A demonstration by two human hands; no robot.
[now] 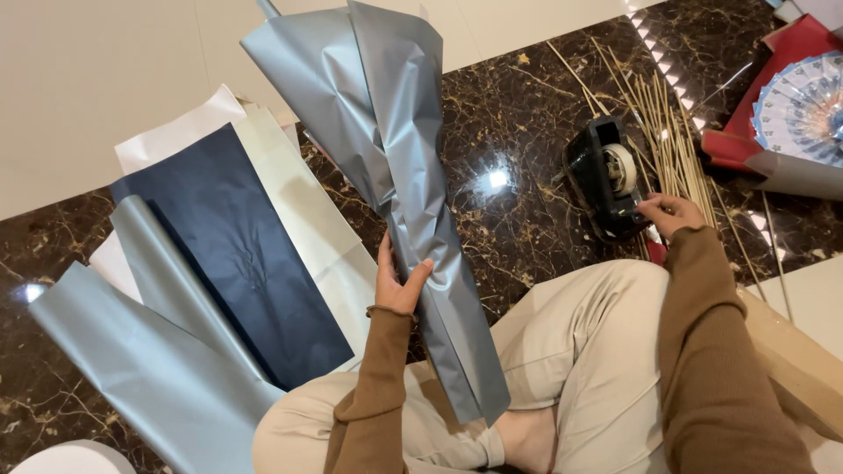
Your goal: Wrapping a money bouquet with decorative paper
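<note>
A folded sheet of silver-grey wrapping paper [399, 184] is held upright and slightly tilted by the left hand [397, 279], whose thumb and fingers are closed around its narrow middle; the wide upper end fans out above, and the lower end reaches down to the lap, over beige trousers [562, 351]. The right hand [669, 213] is stretched out to a black tape dispenser [606, 175] standing on the dark marbled floor [518, 167]; its fingertips are bent against the front edge of the dispenser, though it cannot be told from this view whether tape is pinched between them. Just behind the dispenser, a bundle of thin bamboo sticks [663, 123] is spread over the floor. To the left, more sheets are laid overlapping: a navy blue sheet [237, 254] on top, cream sheets [307, 211] beneath it, and further silver-grey sheets [132, 351] nearest the lower corner. At the upper right edge, a fan of folded banknotes [803, 110] is seen set in red wrapping [790, 44].
</note>
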